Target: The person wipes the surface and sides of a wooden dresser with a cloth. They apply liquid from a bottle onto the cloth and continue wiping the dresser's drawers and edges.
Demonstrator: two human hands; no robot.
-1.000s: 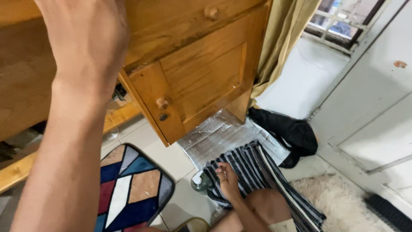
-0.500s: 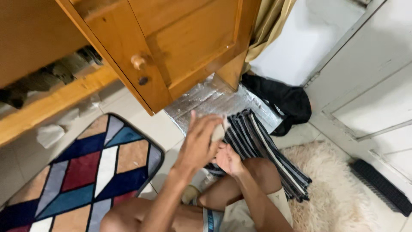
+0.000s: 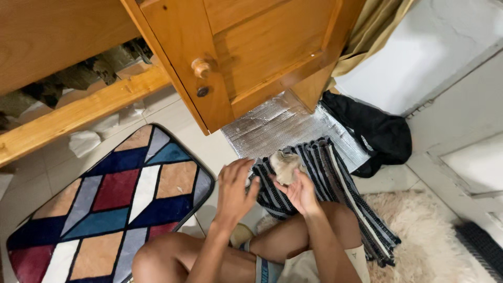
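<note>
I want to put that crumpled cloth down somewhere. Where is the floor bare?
Bare tile lies between the patterned mat and the silver foil sheet. Crowded: the striped cloth, left hand, right hand with the crumpled cloth, and the black garment.

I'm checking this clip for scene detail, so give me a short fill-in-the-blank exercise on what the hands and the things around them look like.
1. The right hand holds a crumpled beige ____ over the striped cloth.
2. The left hand is beside the striped cloth, to the right of a mat with a ____ pattern of coloured patches.
3. The cabinet door above the hands is made of ____.
4. The black fabric lies next to the shiny ____ sheet on the floor.

Missing words: rag; geometric; wood; silver
</note>
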